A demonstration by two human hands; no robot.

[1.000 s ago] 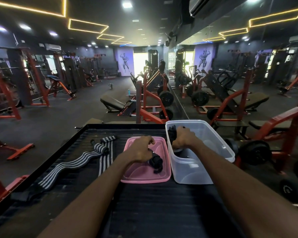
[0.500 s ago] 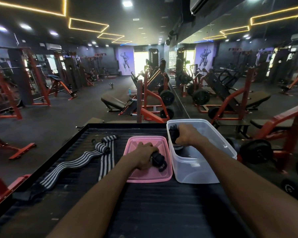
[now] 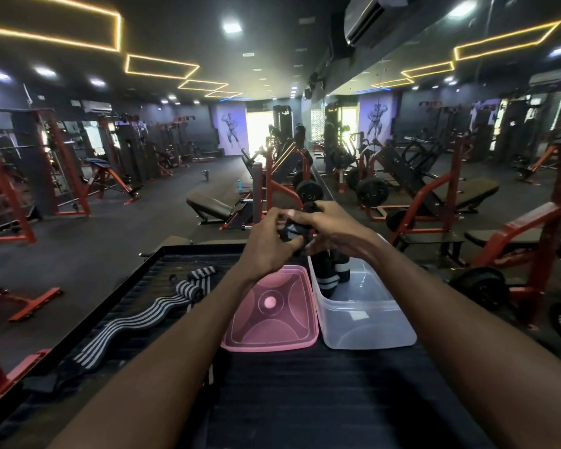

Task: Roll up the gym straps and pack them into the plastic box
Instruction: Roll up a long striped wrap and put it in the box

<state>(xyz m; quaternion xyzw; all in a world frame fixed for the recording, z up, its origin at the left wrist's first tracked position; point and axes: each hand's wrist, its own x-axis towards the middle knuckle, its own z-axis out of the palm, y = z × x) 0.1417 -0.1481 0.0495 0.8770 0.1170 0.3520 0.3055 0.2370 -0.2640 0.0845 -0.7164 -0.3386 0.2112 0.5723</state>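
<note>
While both hands (image 3: 292, 234) grip one black strap (image 3: 291, 231), two rolls (image 3: 332, 273) sit in one plastic box (image 3: 370, 325)

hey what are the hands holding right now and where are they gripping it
Both hands, left hand and right hand, hold one dark rolled gym strap above the clear plastic box, fingers pinching its opposite sides.

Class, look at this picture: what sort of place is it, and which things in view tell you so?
Almost certainly a gym. Red weight machines loaded with plates fill the floor, padded benches stand between them, and a bodybuilder mural covers the far wall.
</note>
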